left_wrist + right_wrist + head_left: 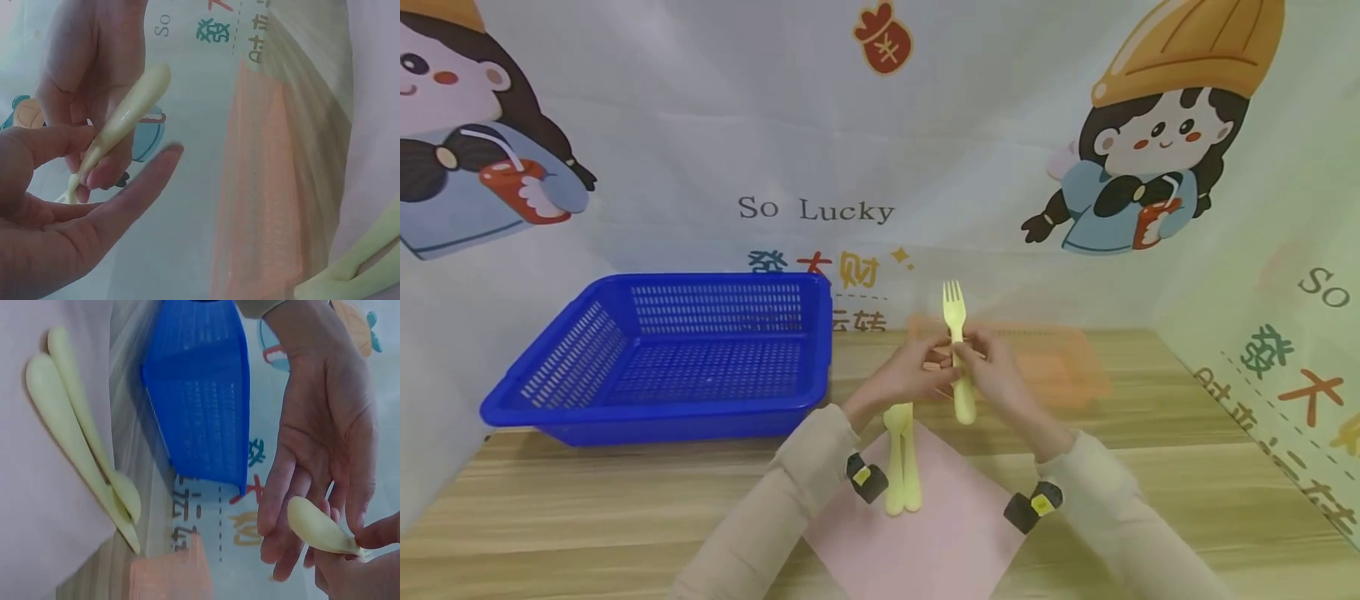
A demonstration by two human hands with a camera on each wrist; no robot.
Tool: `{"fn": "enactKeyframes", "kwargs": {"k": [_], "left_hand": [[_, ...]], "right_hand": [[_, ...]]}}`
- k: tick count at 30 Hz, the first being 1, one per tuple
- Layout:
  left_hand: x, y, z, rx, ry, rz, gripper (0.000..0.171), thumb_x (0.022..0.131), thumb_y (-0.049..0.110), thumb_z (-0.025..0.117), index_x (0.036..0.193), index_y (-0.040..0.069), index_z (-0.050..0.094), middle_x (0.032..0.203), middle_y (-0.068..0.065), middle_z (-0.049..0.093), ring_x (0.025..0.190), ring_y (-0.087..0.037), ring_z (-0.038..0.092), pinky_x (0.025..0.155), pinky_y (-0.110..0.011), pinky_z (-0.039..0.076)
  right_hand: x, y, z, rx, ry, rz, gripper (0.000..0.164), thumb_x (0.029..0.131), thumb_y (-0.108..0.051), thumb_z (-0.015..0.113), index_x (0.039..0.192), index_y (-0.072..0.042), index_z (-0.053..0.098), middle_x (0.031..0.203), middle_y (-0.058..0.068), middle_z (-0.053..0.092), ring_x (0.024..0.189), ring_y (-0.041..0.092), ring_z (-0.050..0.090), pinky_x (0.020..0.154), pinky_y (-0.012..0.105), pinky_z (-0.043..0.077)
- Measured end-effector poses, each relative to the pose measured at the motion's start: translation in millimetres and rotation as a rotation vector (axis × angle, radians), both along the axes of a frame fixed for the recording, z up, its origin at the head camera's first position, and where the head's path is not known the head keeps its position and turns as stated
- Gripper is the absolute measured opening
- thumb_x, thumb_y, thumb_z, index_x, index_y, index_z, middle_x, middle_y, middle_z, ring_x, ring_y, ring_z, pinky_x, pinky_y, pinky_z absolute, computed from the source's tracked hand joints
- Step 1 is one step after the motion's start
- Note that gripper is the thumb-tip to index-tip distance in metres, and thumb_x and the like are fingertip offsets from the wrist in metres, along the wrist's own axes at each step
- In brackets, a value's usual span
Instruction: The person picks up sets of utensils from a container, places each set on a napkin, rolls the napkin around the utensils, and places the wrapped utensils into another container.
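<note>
"So Lucky" is printed in dark letters on the back sheet (820,142), with 發大财 set beneath in coloured characters; the line below, ending in 转, is partly hidden by the blue basket (655,421). A ¥ sign is borne by the red pouch (884,42). "So" and 發大 are repeated on the right-hand sheet (1232,283).

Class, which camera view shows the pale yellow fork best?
The head view, because it shows the fork, tines up, and much of its handle. The left wrist view shows the handle, tines mostly hidden; the right wrist view, mainly the handle's rounded end.
</note>
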State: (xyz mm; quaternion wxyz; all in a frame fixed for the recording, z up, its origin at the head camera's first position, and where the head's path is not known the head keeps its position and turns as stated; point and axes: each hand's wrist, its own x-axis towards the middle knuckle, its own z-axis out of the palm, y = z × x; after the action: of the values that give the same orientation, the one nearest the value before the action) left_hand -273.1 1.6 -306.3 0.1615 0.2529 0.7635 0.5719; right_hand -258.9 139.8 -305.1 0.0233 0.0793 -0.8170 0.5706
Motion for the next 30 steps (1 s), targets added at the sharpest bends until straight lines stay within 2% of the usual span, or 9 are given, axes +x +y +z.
{"fn": "enactKeyframes", "kwargs": {"k": [3, 6, 9, 14, 18, 21, 25, 28, 30], "left_hand": [[-0.4, -2.2, -10.6, -0.012, 0.026, 0.005, 0.047, 0.086, 0.005, 0.054, 0.129, -0.005, 0.038, 0.115, -0.023, 0.053, 0.1, -0.031, 0.056, 0.074, -0.03, 0.052], [1.9, -5.6, -18.2, -0.012, 0.039, -0.011, 0.042, 0.085, 0.005, 0.055, 0.124, -0.006, 0.044, 0.112, -0.022, 0.055, 0.101, -0.028, 0.056, 0.071, -0.028, 0.052], [5.6, -10.0, -24.1, 0.01, -0.018, -0.025, 0.04, 0.084, 0.003, 0.056, 0.122, -0.007, 0.046, 0.113, -0.023, 0.055, 0.092, -0.027, 0.059, 0.068, -0.03, 0.053], [13.6, -18.0, -31.7, 0.023, -0.129, -0.03, 0.05, 0.083, 0.001, 0.057, 0.13, -0.003, 0.039, 0.119, -0.024, 0.051, 0.084, -0.025, 0.062, 0.069, -0.032, 0.053], [19.2, -21.9, -39.1, 0.003, -0.143, -0.018, 0.055, 0.08, -0.001, 0.059, 0.131, -0.003, 0.037, 0.121, -0.026, 0.049, 0.082, -0.025, 0.063, 0.068, -0.032, 0.053], [24.1, -23.6, -43.7, 0.002, -0.159, 0.005, 0.056, 0.078, -0.004, 0.061, 0.129, -0.005, 0.038, 0.115, -0.024, 0.052, 0.079, -0.024, 0.062, 0.066, -0.032, 0.053], [31.8, -26.4, -49.9, 0.005, -0.185, 0.039, 0.044, 0.076, -0.007, 0.062, 0.116, -0.008, 0.044, 0.096, -0.018, 0.058, 0.071, -0.019, 0.061, 0.064, -0.033, 0.054], [37.5, -29.9, -53.7, -0.014, -0.18, 0.046, 0.028, 0.075, -0.006, 0.063, 0.099, -0.008, 0.049, 0.085, -0.013, 0.06, 0.067, -0.016, 0.059, 0.063, -0.032, 0.054], [40.3, -32.3, -56.4, -0.03, -0.171, 0.041, 0.021, 0.076, -0.004, 0.063, 0.092, -0.006, 0.05, 0.082, -0.011, 0.06, 0.066, -0.015, 0.058, 0.061, -0.032, 0.054]], "right_hand": [[4.9, -4.7, -2.7, -0.084, -0.024, 0.005, 0.031, 0.094, -0.006, 0.039, 0.12, 0.011, 0.041, 0.11, 0.027, 0.052, 0.09, 0.023, 0.057, 0.079, 0.03, 0.049], [9.0, -8.6, -6.8, -0.121, -0.027, -0.009, 0.032, 0.093, -0.005, 0.041, 0.121, 0.01, 0.04, 0.111, 0.025, 0.051, 0.094, 0.024, 0.055, 0.082, 0.031, 0.048], [13.3, -11.6, -12.6, -0.121, -0.008, -0.016, 0.032, 0.092, -0.003, 0.042, 0.121, 0.011, 0.04, 0.109, 0.026, 0.052, 0.096, 0.028, 0.055, 0.084, 0.034, 0.048], [19.8, -15.9, -24.3, -0.092, 0.045, -0.042, 0.027, 0.09, -0.001, 0.047, 0.113, 0.011, 0.046, 0.102, 0.026, 0.057, 0.091, 0.029, 0.057, 0.081, 0.033, 0.048], [25.2, -17.4, -33.2, -0.041, 0.052, -0.059, 0.026, 0.088, -0.003, 0.05, 0.11, 0.011, 0.049, 0.099, 0.023, 0.059, 0.088, 0.026, 0.057, 0.079, 0.032, 0.048], [28.9, -17.7, -39.8, -0.02, 0.037, -0.048, 0.024, 0.088, -0.004, 0.05, 0.107, 0.011, 0.051, 0.094, 0.018, 0.059, 0.083, 0.02, 0.054, 0.074, 0.027, 0.046], [35.6, -17.4, -49.2, -0.045, 0.0, -0.01, 0.025, 0.087, -0.003, 0.05, 0.107, 0.012, 0.05, 0.089, 0.014, 0.057, 0.076, 0.014, 0.05, 0.066, 0.021, 0.043], [41.1, -17.5, -55.5, -0.052, -0.04, 0.01, 0.03, 0.087, -0.003, 0.05, 0.112, 0.011, 0.048, 0.091, 0.015, 0.059, 0.073, 0.013, 0.052, 0.064, 0.024, 0.046], [44.1, -16.8, -58.8, -0.042, -0.065, 0.042, 0.033, 0.087, -0.005, 0.05, 0.115, 0.011, 0.046, 0.094, 0.016, 0.061, 0.074, 0.013, 0.054, 0.067, 0.026, 0.047]]}}
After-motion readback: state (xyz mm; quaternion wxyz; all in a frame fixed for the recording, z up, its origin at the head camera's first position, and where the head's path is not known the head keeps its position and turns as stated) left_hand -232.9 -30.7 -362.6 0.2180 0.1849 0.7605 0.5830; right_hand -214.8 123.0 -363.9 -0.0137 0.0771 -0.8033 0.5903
